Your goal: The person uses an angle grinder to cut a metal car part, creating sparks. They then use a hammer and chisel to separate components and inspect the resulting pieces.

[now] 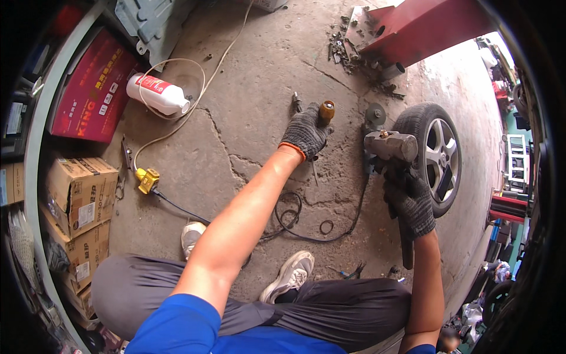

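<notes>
My left hand (306, 131), in a grey knit glove with an orange cuff, is wrapped around a screwdriver with an amber-brown handle (327, 111). Its handle end points up; most of the shaft is hidden by the hand. A small metal piece (296, 102) shows just beyond the glove; whether the fingers touch it I cannot tell. My right hand (409, 200), gloved too, grips a hammer by its dark handle, the heavy steel head (391, 146) raised at the right. Behind that head, partly covered, lies an angle grinder (375, 114).
A wheel with tyre (424, 121) lies to the right, near a red steel post (424, 32) with metal scraps. Black cable (330, 239) loops across the cracked concrete to a yellow socket (147, 179). A white bottle (158, 94) and cardboard boxes (82, 194) are at left.
</notes>
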`<state>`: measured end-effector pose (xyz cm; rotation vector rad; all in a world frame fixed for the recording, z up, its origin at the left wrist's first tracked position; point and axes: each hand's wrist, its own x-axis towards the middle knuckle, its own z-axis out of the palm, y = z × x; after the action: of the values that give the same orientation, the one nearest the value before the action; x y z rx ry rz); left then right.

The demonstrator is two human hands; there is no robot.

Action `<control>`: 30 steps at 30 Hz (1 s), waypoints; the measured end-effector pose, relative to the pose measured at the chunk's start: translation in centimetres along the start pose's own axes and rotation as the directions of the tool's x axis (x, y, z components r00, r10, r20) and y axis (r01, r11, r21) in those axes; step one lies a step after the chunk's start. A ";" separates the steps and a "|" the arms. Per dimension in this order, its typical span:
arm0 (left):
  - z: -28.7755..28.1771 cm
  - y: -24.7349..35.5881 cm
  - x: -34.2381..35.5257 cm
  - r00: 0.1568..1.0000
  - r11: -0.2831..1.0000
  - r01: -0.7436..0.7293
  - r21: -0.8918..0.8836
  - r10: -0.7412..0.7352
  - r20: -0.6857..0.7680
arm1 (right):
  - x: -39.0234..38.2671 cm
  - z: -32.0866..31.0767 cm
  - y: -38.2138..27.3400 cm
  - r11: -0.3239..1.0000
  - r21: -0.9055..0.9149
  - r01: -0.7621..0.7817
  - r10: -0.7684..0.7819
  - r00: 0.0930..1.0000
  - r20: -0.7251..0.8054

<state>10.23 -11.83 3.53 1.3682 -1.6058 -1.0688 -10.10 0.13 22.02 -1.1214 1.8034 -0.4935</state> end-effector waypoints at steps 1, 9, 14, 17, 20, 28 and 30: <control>0.0 0.2 -0.1 1.000 1.000 0.005 -0.009 -0.005 0.001 | 0.1 0.0 0.1 1.000 0.002 0.008 -0.008 1.000 0.000; -0.1 0.6 -0.2 1.000 1.000 -0.010 -0.001 0.010 -0.010 | 0.4 -0.1 0.2 0.999 0.013 0.035 -0.035 0.999 -0.008; -0.2 0.3 -0.2 1.000 0.999 -0.015 -0.041 0.015 -0.015 | 0.6 -0.2 0.7 0.998 0.041 0.048 -0.048 0.999 0.008; -0.1 0.2 0.0 0.997 0.996 -0.046 -0.081 0.040 -0.071 | 0.6 -0.4 1.0 0.999 0.026 0.025 -0.025 1.000 0.001; -0.1 0.1 -0.1 0.997 0.994 -0.024 -0.105 0.017 -0.071 | 0.6 -0.4 0.9 1.000 0.013 0.026 -0.026 1.000 -0.008; -0.4 0.7 -0.4 0.999 0.999 0.042 -0.021 -0.042 0.015 | 0.3 0.0 0.4 0.997 0.013 0.072 -0.071 0.997 -0.040; -0.4 0.7 -0.5 0.999 0.999 0.038 -0.032 -0.038 0.019 | 0.3 0.0 0.3 0.997 0.007 0.074 -0.073 0.997 -0.030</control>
<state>10.45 -11.36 4.32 1.3763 -1.5753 -1.1282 -10.25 0.04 21.68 -1.1841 1.7890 -0.5630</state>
